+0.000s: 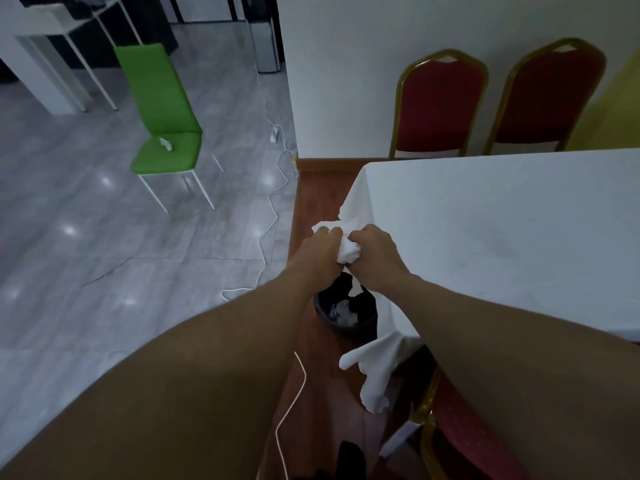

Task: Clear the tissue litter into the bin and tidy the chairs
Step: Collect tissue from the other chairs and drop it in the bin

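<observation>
The grey tiled floor (86, 237) spreads out to my left, with a white cable (268, 209) trailing across it. To my right stands the table (502, 220) under its white cloth. Two red chairs with gold frames (440, 105) (547, 98) stand side by side against the wall beyond it, and a third red chair (460, 431) sits near my right arm. A green chair (162, 109) stands alone out on the tiles, a small white scrap (165, 143) lying on its seat. The black bin (332, 325) sits on the wooden strip beside the table's corner, with white litter inside. My left hand (320, 251) and right hand (375, 252) both curl tightly round a crumpled wad of tissue (348, 251), holding it directly above the bin.
</observation>
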`<act>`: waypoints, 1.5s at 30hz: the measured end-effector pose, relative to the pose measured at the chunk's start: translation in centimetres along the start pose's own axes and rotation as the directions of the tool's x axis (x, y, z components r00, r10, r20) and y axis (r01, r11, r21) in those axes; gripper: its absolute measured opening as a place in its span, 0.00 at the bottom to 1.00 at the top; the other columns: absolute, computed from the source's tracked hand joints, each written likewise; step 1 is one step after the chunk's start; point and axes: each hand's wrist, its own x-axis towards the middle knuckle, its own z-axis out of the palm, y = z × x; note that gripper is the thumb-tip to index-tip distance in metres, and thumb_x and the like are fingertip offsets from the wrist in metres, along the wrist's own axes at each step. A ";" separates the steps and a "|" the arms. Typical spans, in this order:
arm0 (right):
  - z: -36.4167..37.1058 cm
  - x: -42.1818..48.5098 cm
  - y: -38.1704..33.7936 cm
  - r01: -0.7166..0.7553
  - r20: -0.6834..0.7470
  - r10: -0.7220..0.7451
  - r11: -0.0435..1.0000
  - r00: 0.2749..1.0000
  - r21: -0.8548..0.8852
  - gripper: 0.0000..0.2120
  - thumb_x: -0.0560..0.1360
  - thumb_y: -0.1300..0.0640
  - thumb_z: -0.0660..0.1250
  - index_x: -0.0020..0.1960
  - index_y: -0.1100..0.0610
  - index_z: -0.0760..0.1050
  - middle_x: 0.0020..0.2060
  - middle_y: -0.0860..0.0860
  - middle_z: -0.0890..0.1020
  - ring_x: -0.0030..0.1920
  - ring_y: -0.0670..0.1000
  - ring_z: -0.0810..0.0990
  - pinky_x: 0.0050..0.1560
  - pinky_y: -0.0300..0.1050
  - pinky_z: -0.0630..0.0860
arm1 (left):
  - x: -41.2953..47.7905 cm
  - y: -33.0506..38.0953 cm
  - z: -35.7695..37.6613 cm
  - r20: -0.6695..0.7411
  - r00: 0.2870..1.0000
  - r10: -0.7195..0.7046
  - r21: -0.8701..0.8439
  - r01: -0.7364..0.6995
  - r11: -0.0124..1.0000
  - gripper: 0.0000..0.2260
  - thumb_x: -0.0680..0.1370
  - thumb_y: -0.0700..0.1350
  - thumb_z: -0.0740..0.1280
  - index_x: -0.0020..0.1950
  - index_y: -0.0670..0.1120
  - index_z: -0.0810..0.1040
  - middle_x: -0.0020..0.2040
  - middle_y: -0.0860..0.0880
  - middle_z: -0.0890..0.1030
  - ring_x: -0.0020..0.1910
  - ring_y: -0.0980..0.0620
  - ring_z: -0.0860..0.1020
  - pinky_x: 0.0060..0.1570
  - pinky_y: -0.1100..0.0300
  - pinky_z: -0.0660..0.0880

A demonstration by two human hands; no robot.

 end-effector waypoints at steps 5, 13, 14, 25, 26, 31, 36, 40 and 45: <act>0.4 3.2 1.6 -0.056 -0.010 0.056 0.998 0.998 -0.007 0.03 0.72 0.65 0.68 0.40 0.60 0.76 0.38 0.55 0.73 0.38 0.53 0.73 0.37 0.43 0.64 | 3.8 -0.8 0.2 0.036 0.999 0.039 -0.001 -0.039 0.999 0.18 0.75 0.45 0.71 0.62 0.42 0.72 0.59 0.43 0.76 0.54 0.42 0.78 0.53 0.45 0.77; 3.6 9.3 3.2 -0.187 -0.052 0.191 0.979 0.980 0.080 0.09 0.73 0.63 0.69 0.36 0.56 0.72 0.36 0.55 0.74 0.36 0.53 0.74 0.35 0.43 0.65 | 10.7 -4.8 0.7 0.117 0.984 0.138 0.025 -0.142 0.990 0.14 0.75 0.44 0.70 0.59 0.43 0.72 0.54 0.43 0.75 0.51 0.42 0.77 0.49 0.45 0.76; 4.3 10.2 3.3 -0.208 -0.052 0.213 0.974 0.976 0.089 0.09 0.73 0.63 0.69 0.36 0.56 0.72 0.36 0.55 0.75 0.36 0.53 0.74 0.35 0.44 0.66 | 11.5 -5.5 0.8 0.135 0.980 0.143 0.030 -0.148 0.988 0.14 0.75 0.44 0.70 0.58 0.43 0.72 0.54 0.44 0.75 0.50 0.42 0.77 0.49 0.46 0.76; 15.7 15.0 7.0 -0.460 -0.064 0.485 0.858 0.872 0.227 0.06 0.73 0.64 0.70 0.47 0.67 0.78 0.34 0.44 0.70 0.34 0.42 0.73 0.32 0.28 0.66 | 17.3 -13.7 7.8 0.330 0.926 0.182 0.009 -0.196 0.980 0.17 0.74 0.41 0.70 0.60 0.42 0.71 0.53 0.45 0.74 0.47 0.43 0.78 0.43 0.49 0.75; 17.1 15.1 8.1 -0.496 -0.045 0.516 0.841 0.855 0.215 0.06 0.72 0.63 0.69 0.46 0.66 0.79 0.35 0.46 0.72 0.36 0.45 0.76 0.31 0.29 0.65 | 17.9 -14.0 9.3 0.344 0.920 0.187 -0.005 -0.198 0.980 0.18 0.73 0.40 0.71 0.60 0.42 0.70 0.53 0.45 0.74 0.46 0.43 0.78 0.42 0.49 0.75; 25.1 13.9 14.5 -0.657 0.021 0.670 0.719 0.742 0.227 0.01 0.71 0.64 0.71 0.42 0.62 0.79 0.39 0.53 0.77 0.37 0.50 0.74 0.33 0.35 0.64 | 20.2 -16.1 19.4 0.477 0.861 0.176 -0.098 -0.147 0.984 0.24 0.73 0.40 0.71 0.65 0.47 0.64 0.54 0.47 0.76 0.47 0.45 0.79 0.44 0.46 0.79; 34.2 11.6 20.2 -0.786 0.080 0.796 0.567 0.599 0.244 0.02 0.73 0.61 0.70 0.45 0.60 0.80 0.43 0.56 0.81 0.39 0.49 0.75 0.31 0.36 0.63 | 21.2 -19.5 30.5 0.640 0.737 0.217 -0.061 -0.233 0.971 0.12 0.75 0.42 0.68 0.58 0.44 0.75 0.54 0.47 0.72 0.49 0.46 0.77 0.44 0.53 0.75; 40.2 11.7 24.5 -0.838 0.118 0.852 0.460 0.510 0.294 0.05 0.73 0.59 0.70 0.49 0.58 0.79 0.44 0.54 0.80 0.40 0.49 0.75 0.30 0.31 0.60 | 22.3 -21.6 37.8 0.642 0.743 0.191 -0.063 -0.197 0.978 0.16 0.76 0.43 0.69 0.63 0.44 0.73 0.58 0.46 0.71 0.51 0.47 0.76 0.47 0.54 0.75; 43.7 13.2 28.8 -0.840 0.114 0.866 0.428 0.487 0.334 0.09 0.71 0.60 0.70 0.52 0.57 0.79 0.46 0.53 0.82 0.44 0.51 0.80 0.34 0.35 0.66 | 23.7 -23.2 42.5 0.588 0.805 0.076 -0.082 -0.034 0.996 0.27 0.76 0.40 0.69 0.74 0.47 0.65 0.63 0.42 0.68 0.55 0.40 0.76 0.52 0.45 0.77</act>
